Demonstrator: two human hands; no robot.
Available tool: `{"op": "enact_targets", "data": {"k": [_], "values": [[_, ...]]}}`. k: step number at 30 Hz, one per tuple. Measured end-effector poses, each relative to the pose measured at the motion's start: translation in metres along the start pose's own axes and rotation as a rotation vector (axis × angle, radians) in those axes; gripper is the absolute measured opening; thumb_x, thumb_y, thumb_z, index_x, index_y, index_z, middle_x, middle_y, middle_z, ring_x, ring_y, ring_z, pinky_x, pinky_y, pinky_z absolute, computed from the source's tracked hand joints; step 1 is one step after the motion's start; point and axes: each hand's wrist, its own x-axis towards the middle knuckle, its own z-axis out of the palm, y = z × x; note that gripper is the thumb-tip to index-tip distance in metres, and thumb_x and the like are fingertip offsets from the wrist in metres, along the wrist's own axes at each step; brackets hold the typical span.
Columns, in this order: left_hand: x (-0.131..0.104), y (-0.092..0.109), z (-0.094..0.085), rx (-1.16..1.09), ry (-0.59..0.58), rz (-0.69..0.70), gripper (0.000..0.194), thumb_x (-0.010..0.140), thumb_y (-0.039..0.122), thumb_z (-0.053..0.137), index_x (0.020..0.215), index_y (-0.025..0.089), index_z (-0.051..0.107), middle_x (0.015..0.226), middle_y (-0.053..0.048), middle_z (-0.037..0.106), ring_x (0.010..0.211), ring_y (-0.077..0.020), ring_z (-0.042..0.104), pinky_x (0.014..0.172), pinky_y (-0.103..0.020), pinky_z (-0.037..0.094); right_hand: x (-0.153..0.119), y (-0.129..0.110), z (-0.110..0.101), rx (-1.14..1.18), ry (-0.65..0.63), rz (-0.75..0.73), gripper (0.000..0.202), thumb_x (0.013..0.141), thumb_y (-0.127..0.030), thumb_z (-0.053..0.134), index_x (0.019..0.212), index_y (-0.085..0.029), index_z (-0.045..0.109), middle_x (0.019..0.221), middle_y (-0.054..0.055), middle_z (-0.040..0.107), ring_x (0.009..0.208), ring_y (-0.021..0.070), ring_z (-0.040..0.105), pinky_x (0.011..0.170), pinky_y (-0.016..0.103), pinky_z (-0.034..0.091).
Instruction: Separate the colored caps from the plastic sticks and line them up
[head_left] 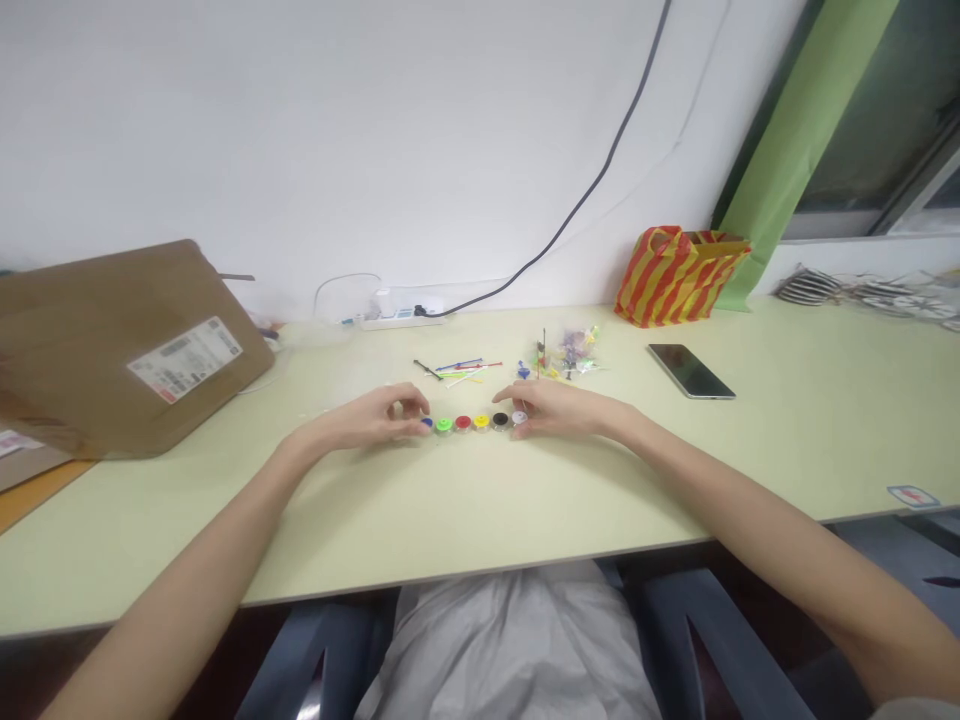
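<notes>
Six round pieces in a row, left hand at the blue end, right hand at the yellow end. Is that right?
One slip: in the head view, the right hand is at the white piece; the yellow piece sits between the red piece and black piece. The rest holds: six pieces, left hand at the blue piece.

Frame centre: six small coloured discs in a row; left hand at blue end, right hand at white end. Thin sticks just above. Cardboard box, far left; striped bag, upper right.
</notes>
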Motion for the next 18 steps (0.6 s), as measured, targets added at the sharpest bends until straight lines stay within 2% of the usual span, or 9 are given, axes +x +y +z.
{"op": "enact_targets", "data": {"k": [3,8,12,14,16,18], "values": [[-0.005,-0.006,-0.008,0.018,-0.064,0.006,0.050,0.076,0.055,0.075,0.113,0.023,0.068,0.110,-0.006,0.068,0.091,-0.0208,0.061,0.079,-0.029,0.047,0.000,0.001,0.001,0.002,0.005,0.000,0.056,0.088,-0.032,0.074,0.140,-0.020,0.059,0.101,0.007,0.067,0.082,0.0196,0.061,0.073,0.029,0.046],[-0.004,-0.009,-0.008,0.006,-0.090,0.016,0.042,0.079,0.054,0.071,0.107,0.022,0.069,0.105,-0.006,0.069,0.089,-0.0211,0.061,0.079,-0.029,0.047,0.000,0.001,0.002,0.007,0.010,0.002,0.056,0.089,-0.032,0.072,0.141,-0.020,0.057,0.103,0.007,0.066,0.084,0.0196,0.061,0.074,0.029,0.047],[-0.004,-0.008,-0.007,0.020,-0.093,0.027,0.039,0.081,0.050,0.070,0.110,0.023,0.069,0.106,-0.006,0.069,0.091,-0.0207,0.060,0.081,-0.028,0.048,-0.002,-0.002,-0.002,0.016,-0.025,0.026,0.061,0.089,-0.036,0.072,0.143,-0.017,0.054,0.098,0.007,0.067,0.083,0.0204,0.061,0.074,0.030,0.047],[-0.004,-0.008,-0.007,0.019,-0.093,0.038,0.039,0.082,0.049,0.070,0.112,0.023,0.069,0.107,-0.006,0.069,0.091,-0.0204,0.061,0.081,-0.028,0.048,-0.003,-0.002,-0.006,0.035,-0.031,0.039,0.054,0.093,-0.033,0.065,0.144,-0.016,0.053,0.094,0.006,0.067,0.081,0.0203,0.061,0.073,0.030,0.047],[-0.004,-0.010,-0.007,0.008,-0.081,0.049,0.041,0.082,0.050,0.070,0.114,0.024,0.070,0.107,-0.006,0.069,0.090,-0.0205,0.061,0.080,-0.028,0.048,-0.003,0.003,-0.010,0.023,0.040,0.034,0.043,0.098,-0.020,0.049,0.140,-0.016,0.057,0.093,0.007,0.068,0.082,0.0205,0.061,0.076,0.031,0.047],[-0.003,-0.010,-0.007,-0.002,-0.070,0.053,0.044,0.081,0.052,0.071,0.115,0.024,0.071,0.106,-0.006,0.069,0.089,-0.0206,0.061,0.079,-0.028,0.048,-0.001,0.015,-0.012,-0.047,0.194,0.021,0.047,0.093,-0.005,0.038,0.130,-0.016,0.064,0.097,0.009,0.068,0.090,0.0222,0.061,0.083,0.035,0.047]]}}
